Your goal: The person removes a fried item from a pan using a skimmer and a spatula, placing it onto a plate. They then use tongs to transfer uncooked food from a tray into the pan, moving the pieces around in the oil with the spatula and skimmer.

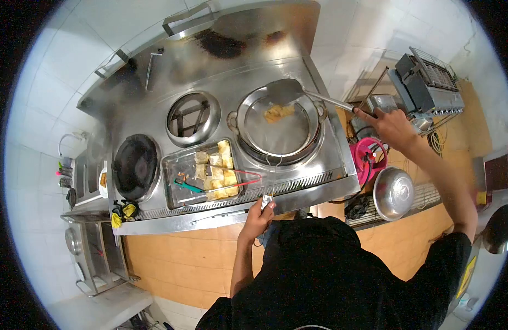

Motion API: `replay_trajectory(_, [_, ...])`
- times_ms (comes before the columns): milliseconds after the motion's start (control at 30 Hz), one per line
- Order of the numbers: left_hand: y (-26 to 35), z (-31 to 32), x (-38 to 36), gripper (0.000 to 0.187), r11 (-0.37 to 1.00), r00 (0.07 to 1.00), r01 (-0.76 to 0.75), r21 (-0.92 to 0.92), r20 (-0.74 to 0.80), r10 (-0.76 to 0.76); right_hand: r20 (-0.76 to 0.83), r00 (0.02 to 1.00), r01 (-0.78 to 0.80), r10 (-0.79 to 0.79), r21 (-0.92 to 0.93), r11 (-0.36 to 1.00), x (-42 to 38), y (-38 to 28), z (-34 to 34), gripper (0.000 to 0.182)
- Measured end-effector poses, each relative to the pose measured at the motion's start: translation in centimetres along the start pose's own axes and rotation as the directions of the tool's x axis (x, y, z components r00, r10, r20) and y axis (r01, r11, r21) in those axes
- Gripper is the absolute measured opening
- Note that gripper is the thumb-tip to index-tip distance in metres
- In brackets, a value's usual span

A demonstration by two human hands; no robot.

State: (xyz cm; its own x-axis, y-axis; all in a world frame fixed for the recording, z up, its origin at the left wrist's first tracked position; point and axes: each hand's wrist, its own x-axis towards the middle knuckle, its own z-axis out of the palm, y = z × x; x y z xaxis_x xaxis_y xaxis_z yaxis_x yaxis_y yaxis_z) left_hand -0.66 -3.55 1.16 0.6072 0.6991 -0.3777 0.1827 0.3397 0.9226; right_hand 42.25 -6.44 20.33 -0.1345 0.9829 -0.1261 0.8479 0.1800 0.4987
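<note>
My left hand [258,220] is closed around the handle of a wire strainer [276,137], whose round mesh lies over a two-handled wok [232,122] on the right burner. Some golden-brown food [279,113] sits within the strainer's ring. In my right hand [394,129] is the long handle of a metal spatula [285,92], its broad blade at the far rim of the wok, beside the food. Left of the wok stands a metal tray [174,202] with several pale yellow pieces of food [218,171]. Red-handled tongs with a teal end [189,187] lie across the tray.
A black wok [136,166] and an open burner ring [193,118] are on the stove's left. At right are a pink bucket [366,159], a metal bowl [393,193] and a grill unit [430,82]. A yellow-black cloth [125,212] hangs at the front left corner.
</note>
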Motion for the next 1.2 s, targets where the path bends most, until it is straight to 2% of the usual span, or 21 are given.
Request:
replay_trajectory(167, [0.3,-0.2,-0.7,0.018,0.999,0.999,0.039,0.003,-0.004,-0.039,-0.101,0.995,0.006,-0.006,0.001,1.0,0.8,1.0,1.4,0.081])
replay_trajectory(233, [-0.5,-0.5,-0.6,0.021,0.997,0.999,-0.026,0.076,-0.041,0.03,-0.136,0.991,0.014,-0.012,0.011,1.0,1.2,1.5,1.6,0.08])
replay_trajectory(400, [1.2,-1.3,-1.2,0.024,0.986,1.0,0.025,0.166,-0.019,-0.022,-0.052,0.998,0.031,-0.039,-0.149,0.988,2.0,2.0,0.2,0.072])
replay_trajectory(567, [1.0,-1.2,-1.1,0.025,0.975,1.0,0.004,0.222,-0.017,0.0,-0.043,0.998,0.04,-0.046,-0.135,0.99,2.6,2.4,-1.0,0.068])
replay_trajectory(633, [1.9,-1.0,-1.2,0.024,0.981,0.999,0.053,0.185,-0.01,-0.052,-0.062,0.997,0.037,-0.046,-0.133,0.99,2.9,2.5,-1.6,0.067])
replay_trajectory(767, [1.7,-0.8,-0.8,0.023,0.975,0.999,0.045,0.216,-0.011,-0.043,-0.031,0.994,0.104,-0.109,-0.132,0.986,4.1,2.2,-3.3,0.058])
replay_trajectory(867, [1.6,-0.5,-0.7,0.023,0.97,1.0,0.016,0.244,-0.017,-0.012,0.002,0.994,0.108,-0.109,-0.153,0.982,5.2,2.0,-4.0,0.056])
replay_trajectory(933, [1.2,-0.3,-0.5,0.022,0.948,0.993,-0.112,0.298,-0.01,0.121,0.022,0.995,0.103,-0.101,-0.16,0.982,6.0,2.0,-4.5,0.054])
replay_trajectory(1000, [0.3,-0.2,-0.3,0.022,0.946,0.991,-0.126,0.298,-0.013,0.136,0.041,0.989,0.15,-0.145,-0.174,0.973,6.7,2.2,-5.5,0.062])
replay_trajectory(1200, [0.7,0.1,-0.8,0.019,0.963,0.996,-0.083,0.255,-0.005,0.087,0.162,0.945,0.306,-0.283,-0.14,0.942,8.5,4.3,-7.6,0.058])
